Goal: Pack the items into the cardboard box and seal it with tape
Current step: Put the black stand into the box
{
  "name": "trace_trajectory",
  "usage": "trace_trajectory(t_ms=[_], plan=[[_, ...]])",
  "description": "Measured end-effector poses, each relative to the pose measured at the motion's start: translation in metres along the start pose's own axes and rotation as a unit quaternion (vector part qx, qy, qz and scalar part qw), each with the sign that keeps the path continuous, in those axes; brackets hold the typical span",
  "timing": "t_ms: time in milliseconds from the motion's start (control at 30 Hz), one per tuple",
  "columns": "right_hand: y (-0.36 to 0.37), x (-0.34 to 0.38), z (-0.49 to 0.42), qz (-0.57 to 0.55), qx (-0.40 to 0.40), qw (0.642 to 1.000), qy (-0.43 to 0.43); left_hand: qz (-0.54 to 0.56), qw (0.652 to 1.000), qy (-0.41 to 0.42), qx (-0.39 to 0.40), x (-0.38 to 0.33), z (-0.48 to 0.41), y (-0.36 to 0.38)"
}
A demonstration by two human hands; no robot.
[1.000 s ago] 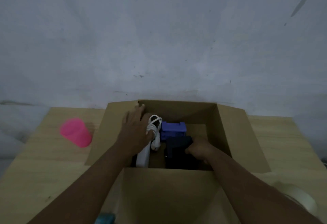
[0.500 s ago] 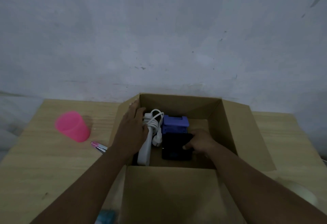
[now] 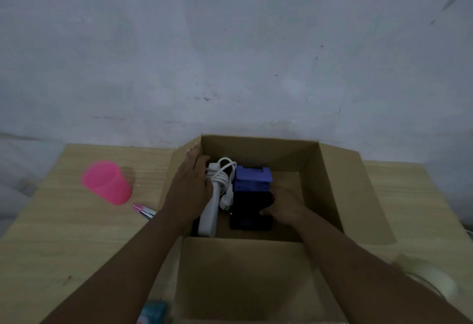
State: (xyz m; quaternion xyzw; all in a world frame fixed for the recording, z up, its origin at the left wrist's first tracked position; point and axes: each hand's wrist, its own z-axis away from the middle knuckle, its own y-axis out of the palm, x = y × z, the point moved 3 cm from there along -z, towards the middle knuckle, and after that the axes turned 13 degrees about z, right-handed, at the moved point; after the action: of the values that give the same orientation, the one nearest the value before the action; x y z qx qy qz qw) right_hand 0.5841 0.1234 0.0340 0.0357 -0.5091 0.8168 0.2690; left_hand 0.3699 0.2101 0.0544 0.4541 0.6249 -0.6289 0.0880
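Cardboard box [image 3: 261, 154], three items [image 3: 252, 177]; left hand [image 3: 190, 190] flat, right hand [image 3: 286, 207] around black device [image 3: 249, 221].

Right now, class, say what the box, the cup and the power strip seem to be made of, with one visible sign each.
Box: cardboard by the look, matte brown, creased at the flaps.
Cup: probably plastic, smooth, evenly bright pink.
Power strip: likely hard plastic, smooth white moulded body; its cord looks rubbery or vinyl-coated, bending in soft loops.
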Motion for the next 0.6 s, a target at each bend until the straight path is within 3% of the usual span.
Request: trace_trajectory(t_ms=[267,467,600], plan=[[-0.005,-0.001,0.001,-0.016,-0.003,1.000,-0.003,0.009,1.000,0.008,-0.002,0.001,0.000,-0.001],[-0.009,0.008,0.005,-0.005,-0.052,0.998,-0.029,0.024,1.000,0.012,-0.003,0.007,-0.001,-0.001],[-0.009,0.013,0.012,-0.007,-0.101,0.994,-0.032,0.056,0.996,0.013,-0.071,-0.004,0.006,-0.011]])
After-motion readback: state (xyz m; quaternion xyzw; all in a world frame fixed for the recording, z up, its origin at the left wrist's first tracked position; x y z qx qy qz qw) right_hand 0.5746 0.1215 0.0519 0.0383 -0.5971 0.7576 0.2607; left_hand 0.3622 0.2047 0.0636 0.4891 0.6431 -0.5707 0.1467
